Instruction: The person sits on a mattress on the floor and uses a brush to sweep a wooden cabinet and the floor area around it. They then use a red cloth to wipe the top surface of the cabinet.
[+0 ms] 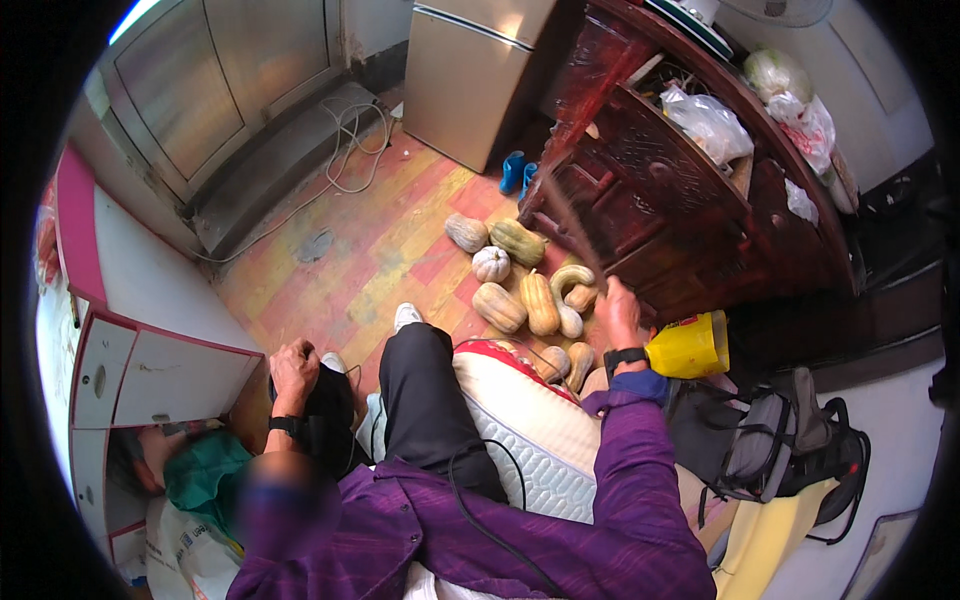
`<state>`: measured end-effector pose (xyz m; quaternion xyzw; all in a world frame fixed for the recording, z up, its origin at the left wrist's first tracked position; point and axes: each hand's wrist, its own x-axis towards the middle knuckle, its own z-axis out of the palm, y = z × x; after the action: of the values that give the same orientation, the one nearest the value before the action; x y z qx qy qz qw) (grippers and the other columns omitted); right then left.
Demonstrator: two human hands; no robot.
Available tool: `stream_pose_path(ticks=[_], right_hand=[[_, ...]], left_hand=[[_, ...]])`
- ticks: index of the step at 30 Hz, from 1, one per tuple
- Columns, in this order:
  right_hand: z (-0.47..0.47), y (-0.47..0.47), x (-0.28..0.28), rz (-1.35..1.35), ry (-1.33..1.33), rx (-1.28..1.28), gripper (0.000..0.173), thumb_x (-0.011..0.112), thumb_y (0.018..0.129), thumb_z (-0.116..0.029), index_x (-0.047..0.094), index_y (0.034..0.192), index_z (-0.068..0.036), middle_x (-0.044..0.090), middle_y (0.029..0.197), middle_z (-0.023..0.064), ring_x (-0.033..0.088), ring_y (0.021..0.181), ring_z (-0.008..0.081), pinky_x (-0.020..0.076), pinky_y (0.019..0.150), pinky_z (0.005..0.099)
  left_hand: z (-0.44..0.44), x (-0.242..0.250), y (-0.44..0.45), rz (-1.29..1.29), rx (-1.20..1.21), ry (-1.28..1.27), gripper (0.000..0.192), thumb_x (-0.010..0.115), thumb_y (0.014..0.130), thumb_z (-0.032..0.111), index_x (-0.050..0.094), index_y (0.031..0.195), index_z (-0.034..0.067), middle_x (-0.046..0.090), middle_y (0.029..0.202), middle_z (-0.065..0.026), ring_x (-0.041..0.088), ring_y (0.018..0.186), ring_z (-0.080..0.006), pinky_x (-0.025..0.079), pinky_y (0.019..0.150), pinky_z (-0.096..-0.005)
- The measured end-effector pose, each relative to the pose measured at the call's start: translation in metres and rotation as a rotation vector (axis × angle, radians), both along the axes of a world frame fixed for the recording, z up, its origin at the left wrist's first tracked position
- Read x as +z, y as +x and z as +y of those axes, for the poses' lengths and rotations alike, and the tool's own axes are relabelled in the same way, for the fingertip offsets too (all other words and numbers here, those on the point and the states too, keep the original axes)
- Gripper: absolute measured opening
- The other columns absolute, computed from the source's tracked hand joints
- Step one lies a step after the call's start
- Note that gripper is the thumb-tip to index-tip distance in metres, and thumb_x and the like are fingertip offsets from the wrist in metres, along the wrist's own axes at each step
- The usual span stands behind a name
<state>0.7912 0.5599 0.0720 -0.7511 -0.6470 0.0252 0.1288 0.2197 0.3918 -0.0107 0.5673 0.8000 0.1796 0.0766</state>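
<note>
My right hand (pixel 621 311) grips a thin, stick-like brown object (pixel 574 214), which slants up and away in front of the dark red cabinet; it is blurred, so its kind is unclear. My left hand (pixel 295 367) rests curled at my left knee, and nothing shows in it. Between my right hand and my right leg (pixel 420 390) lie several squashes on the floor, among them a ribbed orange one (pixel 540 301), a curved one (pixel 568 296) and a small round pale pumpkin (pixel 491 264). Just right of my right wrist is a yellow plastic container (pixel 690 345).
The carved wooden cabinet (pixel 645 202) has an open drawer holding a plastic bag (pixel 705 124). A mattress (pixel 525 457) lies beside my right leg. White drawers (pixel 165 371) stand left. A cable (pixel 330 176) crosses the floor near a refrigerator (pixel 465 82). A backpack (pixel 757 442) sits right.
</note>
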Motion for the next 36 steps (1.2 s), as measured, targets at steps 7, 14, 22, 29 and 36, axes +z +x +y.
stream_pose_path(ticks=[7,14,22,29,36], right_hand=[[-0.008,-0.041,-0.008,0.260,0.182,-0.048,0.023,0.065,0.091,-0.027,0.066,0.104,-0.008,0.070,0.091,0.0272,0.067,0.089,0.0474,0.0532,0.075,0.0537],[0.045,-0.035,0.024,0.530,0.479,-0.035,0.025,0.066,0.093,-0.022,0.066,0.099,0.002,0.069,0.087,0.0272,0.070,0.085,0.0440,0.0544,0.073,0.0474],[0.017,-0.062,-0.017,0.550,0.226,0.133,0.015,0.071,0.089,-0.017,0.067,0.096,-0.004,0.067,0.072,0.0099,0.065,0.062,0.0183,0.0512,0.058,0.0375],[0.012,-0.033,0.056,1.367,0.220,-0.080,0.015,0.070,0.095,-0.011,0.062,0.105,-0.005,0.050,0.064,-0.0034,0.044,0.047,0.0072,0.0418,0.045,0.0255],[-0.020,-0.003,0.018,1.584,0.678,-0.419,0.012,0.066,0.096,-0.011,0.060,0.106,-0.008,0.043,0.062,-0.0033,0.043,0.051,0.0091,0.0428,0.051,0.0289]], left_hand=[[-0.003,-0.004,-0.007,-0.001,-0.001,-0.047,0.013,0.063,0.084,0.016,0.073,0.086,0.009,0.072,0.085,-0.0147,0.067,0.090,-0.0343,0.049,0.083,-0.0467],[0.001,-0.004,-0.006,0.002,0.020,-0.056,0.012,0.064,0.084,0.016,0.072,0.085,0.009,0.071,0.084,-0.0173,0.066,0.088,-0.0357,0.049,0.081,-0.0469],[0.002,-0.004,-0.007,0.017,0.008,-0.043,0.013,0.064,0.084,0.017,0.073,0.085,0.007,0.070,0.083,-0.0191,0.067,0.086,-0.0375,0.050,0.078,-0.0478],[0.008,-0.001,-0.004,0.001,0.031,-0.064,0.015,0.063,0.085,0.018,0.073,0.085,0.007,0.070,0.083,-0.0208,0.067,0.084,-0.0390,0.052,0.078,-0.0492],[0.005,0.001,-0.006,0.022,0.021,-0.027,0.015,0.062,0.084,0.017,0.073,0.085,0.006,0.070,0.083,-0.0222,0.068,0.082,-0.0405,0.053,0.077,-0.0486]])
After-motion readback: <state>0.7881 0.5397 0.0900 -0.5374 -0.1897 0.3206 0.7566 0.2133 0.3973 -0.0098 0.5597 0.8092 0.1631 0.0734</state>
